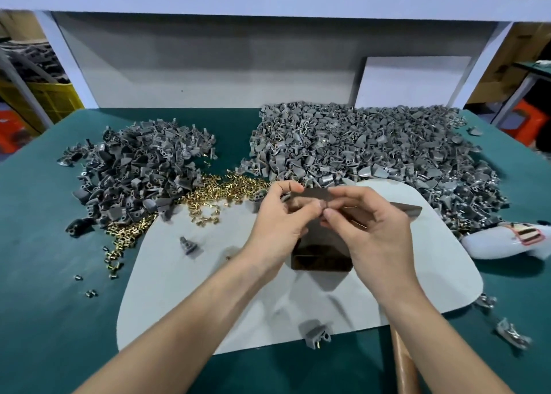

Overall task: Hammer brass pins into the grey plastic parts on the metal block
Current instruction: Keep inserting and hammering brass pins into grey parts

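Note:
Both hands meet above the dark metal block (320, 261), which stands on a white mat (185, 289). My left hand (278, 214) pinches a small grey plastic part (286, 197) between thumb and fingertips. My right hand (368, 226) grips a hammer; its metal head (407, 210) sticks out beyond the knuckles and its wooden handle (402, 361) runs under my forearm. The right thumb and forefinger touch the left fingertips at the part. Loose brass pins (226, 186) lie in a heap behind the left hand. The block's top is mostly hidden by the hands.
A pile of darker grey parts (137, 170) lies at back left and a bigger pile (357, 149) at back right on the green table (44, 274). Single parts (317, 335) (188, 246) lie on the mat. A white bottle (507, 241) lies at the right.

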The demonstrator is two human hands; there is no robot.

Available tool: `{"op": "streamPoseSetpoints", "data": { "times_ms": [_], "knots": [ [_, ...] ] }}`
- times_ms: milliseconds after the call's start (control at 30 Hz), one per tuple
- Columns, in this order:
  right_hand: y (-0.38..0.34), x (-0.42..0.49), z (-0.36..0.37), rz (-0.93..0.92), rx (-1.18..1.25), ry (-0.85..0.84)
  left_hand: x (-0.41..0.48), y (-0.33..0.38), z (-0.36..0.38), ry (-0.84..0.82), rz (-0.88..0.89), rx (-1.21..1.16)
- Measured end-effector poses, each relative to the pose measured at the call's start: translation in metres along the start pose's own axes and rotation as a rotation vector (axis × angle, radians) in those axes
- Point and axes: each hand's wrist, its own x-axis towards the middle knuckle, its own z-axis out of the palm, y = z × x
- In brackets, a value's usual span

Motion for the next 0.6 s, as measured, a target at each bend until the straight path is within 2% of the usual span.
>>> {"op": "streamPoseSetpoints", "data": {
  "times_ms": [167, 333, 467, 600],
  "knots": [
    [0.002, -0.005, -0.004, -0.027, -0.037, 0.050, -0.002, -0.002, -0.003, -0.079, 0.050, 0.096],
    [0.007, -0.006, -0.006, -0.073, -0.223, 0.024, -0.006, -0.008, -0.002, -0.192, 0.214, 0.454],
    [0.010, -0.008, -0.006, -0.072, -0.256, 0.004, -0.004, -0.007, -0.006, -0.144, 0.265, 0.592],
    [0.011, -0.009, -0.004, -0.061, -0.296, -0.009, -0.004, -0.005, -0.008, -0.088, 0.310, 0.587]
  ]
}}
